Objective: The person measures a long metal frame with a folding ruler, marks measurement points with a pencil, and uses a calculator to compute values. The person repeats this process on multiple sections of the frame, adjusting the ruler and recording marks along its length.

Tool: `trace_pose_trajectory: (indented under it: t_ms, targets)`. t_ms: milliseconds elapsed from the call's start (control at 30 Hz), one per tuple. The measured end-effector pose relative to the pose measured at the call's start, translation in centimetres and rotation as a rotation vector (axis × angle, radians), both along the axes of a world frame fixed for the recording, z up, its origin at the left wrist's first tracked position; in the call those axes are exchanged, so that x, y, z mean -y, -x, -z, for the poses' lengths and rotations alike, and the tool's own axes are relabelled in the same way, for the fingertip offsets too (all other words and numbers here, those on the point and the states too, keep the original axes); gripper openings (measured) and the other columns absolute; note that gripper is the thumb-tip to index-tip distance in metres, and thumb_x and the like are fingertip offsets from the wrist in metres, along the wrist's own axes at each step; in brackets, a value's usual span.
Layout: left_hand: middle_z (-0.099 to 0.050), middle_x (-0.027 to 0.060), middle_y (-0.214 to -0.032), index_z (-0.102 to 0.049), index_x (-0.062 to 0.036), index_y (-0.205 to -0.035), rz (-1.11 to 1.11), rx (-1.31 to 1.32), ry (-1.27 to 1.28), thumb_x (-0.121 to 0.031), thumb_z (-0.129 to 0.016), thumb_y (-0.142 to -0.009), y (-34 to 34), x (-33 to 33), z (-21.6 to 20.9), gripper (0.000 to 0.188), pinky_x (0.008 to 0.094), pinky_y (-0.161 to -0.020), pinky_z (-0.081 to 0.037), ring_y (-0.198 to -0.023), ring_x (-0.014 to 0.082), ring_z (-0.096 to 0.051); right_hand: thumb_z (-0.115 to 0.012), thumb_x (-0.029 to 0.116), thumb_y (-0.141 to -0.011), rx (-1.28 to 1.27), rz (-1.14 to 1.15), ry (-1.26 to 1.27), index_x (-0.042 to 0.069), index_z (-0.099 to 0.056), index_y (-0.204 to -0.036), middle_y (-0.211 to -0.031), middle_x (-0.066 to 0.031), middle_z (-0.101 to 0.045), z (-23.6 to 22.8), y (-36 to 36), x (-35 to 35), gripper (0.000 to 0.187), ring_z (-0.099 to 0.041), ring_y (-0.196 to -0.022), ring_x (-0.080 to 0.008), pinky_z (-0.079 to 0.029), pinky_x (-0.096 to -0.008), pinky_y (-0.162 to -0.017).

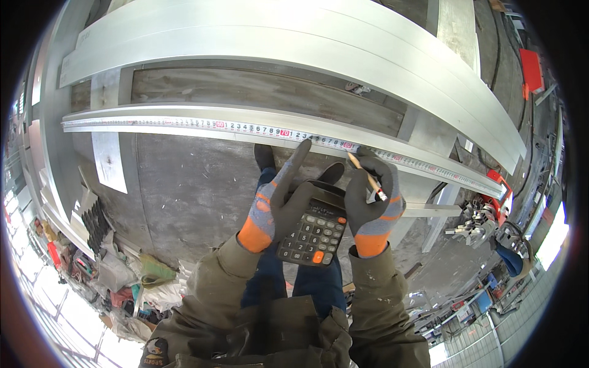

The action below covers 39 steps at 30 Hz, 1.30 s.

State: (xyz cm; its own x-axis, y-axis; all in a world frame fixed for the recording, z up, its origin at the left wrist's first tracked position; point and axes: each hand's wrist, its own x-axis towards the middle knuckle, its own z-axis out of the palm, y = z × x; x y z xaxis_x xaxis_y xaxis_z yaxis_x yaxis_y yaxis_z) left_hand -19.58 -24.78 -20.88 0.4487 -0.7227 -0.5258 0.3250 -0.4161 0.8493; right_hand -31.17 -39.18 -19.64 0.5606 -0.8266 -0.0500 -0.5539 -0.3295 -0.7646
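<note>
A black calculator (pixel 314 236) with grey and orange keys is held in my left hand (pixel 277 202), thumb over its upper left side. The hand wears a grey and orange work glove, and its index finger stretches up to the edge of a tape measure (pixel 251 129). That tape lies pulled out along a long silver metal bar (pixel 184 113). In my right hand (pixel 371 199), gloved alike, a pencil (pixel 367 176) is gripped, its sharpened end up at the tape's lower edge. The right hand is beside the calculator's upper right side; whether they touch I cannot tell.
Beyond the tape lies a wide silver metal profile (pixel 276 37), resting on crosswise supports (pixel 107 159). A red object (pixel 503 199) sits at the tape's right end, near a heap of metal pieces (pixel 478 221). Bags and scraps (pixel 123 270) pile up at the left.
</note>
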Motion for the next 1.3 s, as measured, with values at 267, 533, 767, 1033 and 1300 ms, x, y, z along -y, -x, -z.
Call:
trace_pose_trajectory:
  t_ms: [267,533,767,1033,1300]
  targets:
    - [-0.070,0.0057,-0.088,-0.033,-0.0094,-0.166,0.051,0.108,-0.017,-0.003,-0.052,-0.101,0.1,-0.3,0.9,0.069,0.0284,-0.082,-0.051,-0.085,0.0084,-0.061,-0.072,0.001,-0.087,0.032,-0.064,0.073,0.003,-0.070,-0.109,-0.113,-0.0161,-0.076,1.0,-0.3,-0.7,0.023,-0.074,-0.101,-0.0318,-0.059,-0.0386,-0.087]
    - [-0.068,0.0040,-0.085,-0.032,-0.0088,-0.167,0.059,0.093,-0.030,-0.002,-0.051,-0.101,0.2,-0.3,0.8,0.069,0.0265,-0.078,-0.049,-0.082,0.0061,-0.057,-0.076,0.003,-0.081,0.029,-0.059,0.032,0.004,-0.070,-0.107,-0.114,-0.0189,-0.074,1.3,-0.3,-1.1,0.027,-0.070,-0.104,-0.0378,-0.057,-0.0456,-0.090]
    - [-0.073,0.0076,-0.092,-0.029,-0.0079,-0.167,0.086,0.094,-0.022,-0.003,-0.050,-0.102,0.2,-0.4,1.0,0.069,0.0284,-0.081,-0.050,-0.087,0.0080,-0.062,-0.077,0.002,-0.080,0.043,-0.075,0.064,0.005,-0.069,-0.107,-0.113,-0.0185,-0.074,1.8,-0.3,-1.0,0.028,-0.070,-0.103,-0.0384,-0.056,-0.0463,-0.090]
    - [-0.074,0.0084,-0.093,-0.028,-0.0078,-0.167,0.067,0.037,-0.039,-0.002,-0.050,-0.102,0.1,-0.3,0.7,0.069,0.0281,-0.082,-0.050,-0.088,0.0082,-0.063,-0.077,0.002,-0.079,0.049,-0.079,0.067,0.004,-0.071,-0.103,-0.110,-0.0174,-0.075,1.4,-0.4,-0.7,0.024,-0.071,-0.102,-0.0382,-0.057,-0.0459,-0.089]
    - [-0.074,0.0077,-0.092,-0.030,-0.0090,-0.167,0.040,-0.017,-0.036,-0.002,-0.050,-0.101,0.0,-0.2,0.3,0.069,0.0268,-0.080,-0.049,-0.087,0.0070,-0.062,-0.074,0.002,-0.084,0.027,-0.116,0.089,0.004,-0.072,-0.106,-0.108,-0.0146,-0.076,1.1,-0.9,-0.4,0.022,-0.074,-0.094,-0.0314,-0.058,-0.0387,-0.083]
